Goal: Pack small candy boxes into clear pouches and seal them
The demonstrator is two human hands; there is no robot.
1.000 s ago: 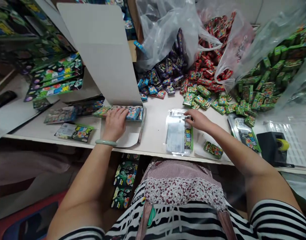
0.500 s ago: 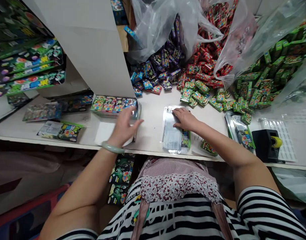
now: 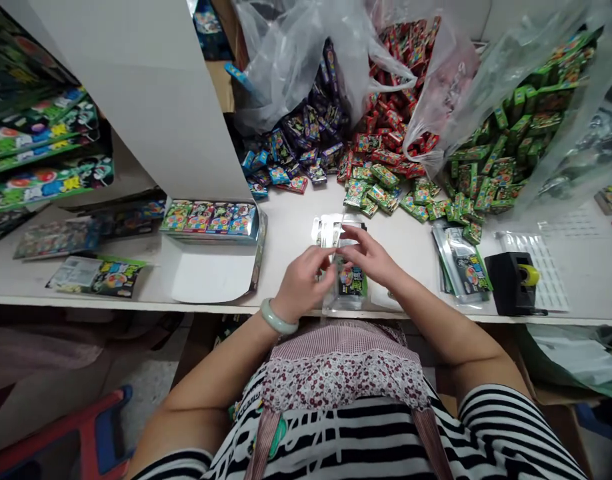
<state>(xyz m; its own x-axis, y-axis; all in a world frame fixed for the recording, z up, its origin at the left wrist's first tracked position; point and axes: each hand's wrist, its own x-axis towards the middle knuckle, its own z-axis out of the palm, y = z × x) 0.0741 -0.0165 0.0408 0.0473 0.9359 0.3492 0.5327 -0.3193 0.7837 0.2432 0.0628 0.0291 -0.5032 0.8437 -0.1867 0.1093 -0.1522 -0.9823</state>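
Observation:
In front of me lies a clear plastic pouch (image 3: 353, 280) with a dark and green printed card showing through it. My left hand (image 3: 306, 283), with a pale green bangle at the wrist, is over its left side, fingers curled in a pinch. My right hand (image 3: 369, 257) reaches in from the right, thumb and forefinger closed at the pouch's upper part, another finger stretched out. The fingertips of both hands meet there, partly hiding what they grip. Left of them, an open display box (image 3: 211, 270) has a row of small colourful boxes (image 3: 211, 219) at its back.
Loose purple boxes (image 3: 311, 127), red boxes (image 3: 386, 127) and green boxes (image 3: 506, 160) spill from plastic bags at the back. To the right are stacked pouches (image 3: 463, 263), a black tape dispenser (image 3: 511, 283) and a sticker sheet (image 3: 539, 270). Printed packets (image 3: 99, 275) lie at left.
My left hand has moved right from the display box to the pouch and its fingers have curled. My right hand has shifted from lying on the pouch to pinching at it.

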